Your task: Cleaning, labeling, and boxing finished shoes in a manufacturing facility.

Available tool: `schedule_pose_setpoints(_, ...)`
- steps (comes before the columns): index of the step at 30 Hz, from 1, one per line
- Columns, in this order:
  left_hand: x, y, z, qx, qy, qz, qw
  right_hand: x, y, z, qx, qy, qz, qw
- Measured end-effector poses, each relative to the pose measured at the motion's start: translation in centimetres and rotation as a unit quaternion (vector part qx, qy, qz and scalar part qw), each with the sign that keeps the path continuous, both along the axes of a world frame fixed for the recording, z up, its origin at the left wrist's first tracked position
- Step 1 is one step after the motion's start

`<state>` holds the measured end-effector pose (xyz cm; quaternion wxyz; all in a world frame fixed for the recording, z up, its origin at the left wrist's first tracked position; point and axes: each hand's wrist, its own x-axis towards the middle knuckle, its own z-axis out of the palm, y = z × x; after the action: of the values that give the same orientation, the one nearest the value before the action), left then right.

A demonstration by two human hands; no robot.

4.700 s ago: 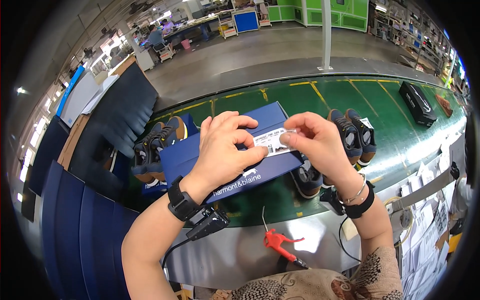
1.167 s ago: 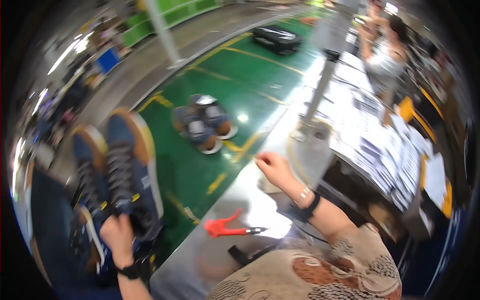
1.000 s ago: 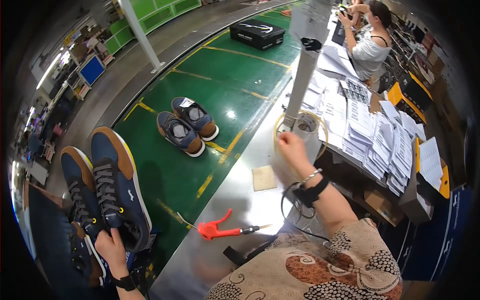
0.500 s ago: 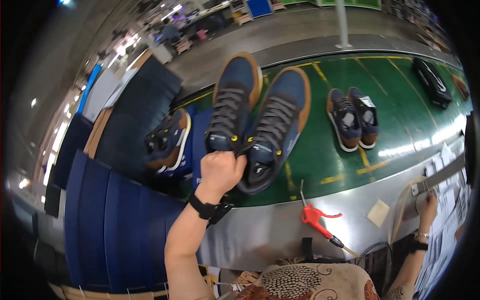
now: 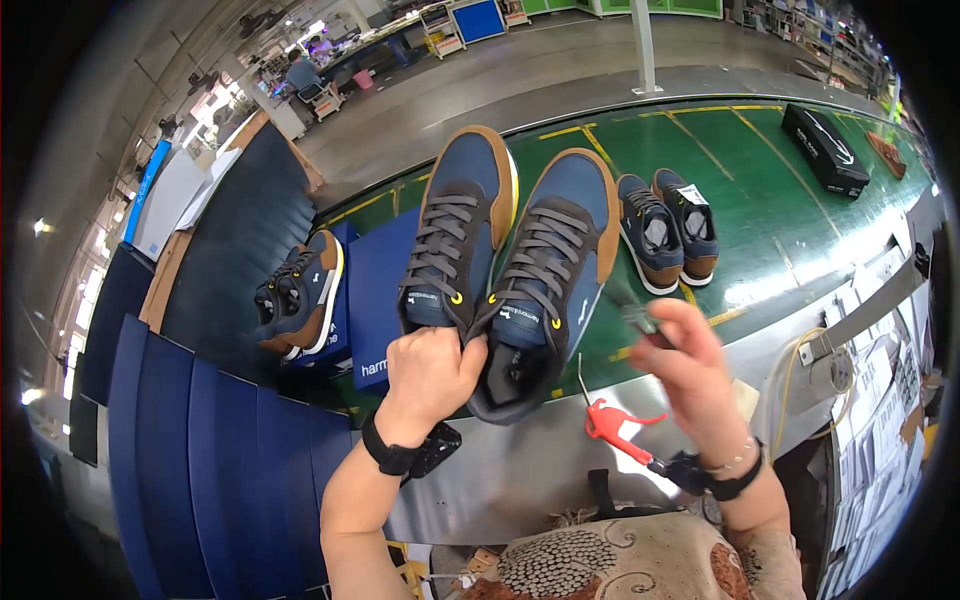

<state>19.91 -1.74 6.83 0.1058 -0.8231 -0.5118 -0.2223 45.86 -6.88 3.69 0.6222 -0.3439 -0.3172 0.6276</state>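
Observation:
My left hand (image 5: 430,375) is closed on the tongue and collar ends of a pair of sneakers, lifting them together above the work surface. The left sneaker (image 5: 469,170) and the right sneaker (image 5: 578,190) have navy uppers, brown trim, grey laces and small yellow eyelets. Their toes point away from me. To the right of the pair, my right hand (image 5: 700,375) pinches a small dark tool (image 5: 640,318) with a greyish tip, blurred by motion. Below that hand, a red air blow gun (image 5: 610,422) lies on the metal ledge.
Another pair of sneakers (image 5: 662,235) stands on the green conveyor belt (image 5: 740,230). More sneakers (image 5: 305,295) rest on a blue shoebox (image 5: 375,300) at left. Nested blue box lids (image 5: 220,440) fill the lower left. A black box (image 5: 825,150) sits far right.
My right hand has come in from the far right edge, bringing the small tool near the sneakers. My left hand still grips the pair. The view has shifted slightly.

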Motion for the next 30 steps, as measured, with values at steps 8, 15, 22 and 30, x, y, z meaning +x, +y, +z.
schedule_pose_setpoints(8, 2.6, -1.5, 0.9, -0.114, -0.058, 0.014, 0.992, -1.8, 1.1, -0.1, 0.152, -0.355, -0.074, 0.919)
schedule_pose_setpoints(15, 3.3, -1.1, 0.3, -0.043, -0.047, -0.026, 0.998, -0.7, 0.4, 2.2, 0.154, -0.509, -0.111, 0.840)
schedule_pose_setpoints(22, 4.1, -1.2, 0.6, -0.009, -0.038, -0.053, 0.998, -0.1, 0.3, 1.3, 0.134, -0.556, -0.102, 0.814)
schedule_pose_setpoints(30, 4.7, -1.2, 0.4, 0.009, -0.036, -0.055, 0.998, 0.3, 0.5, 2.0, 0.123, -0.573, -0.080, 0.807)
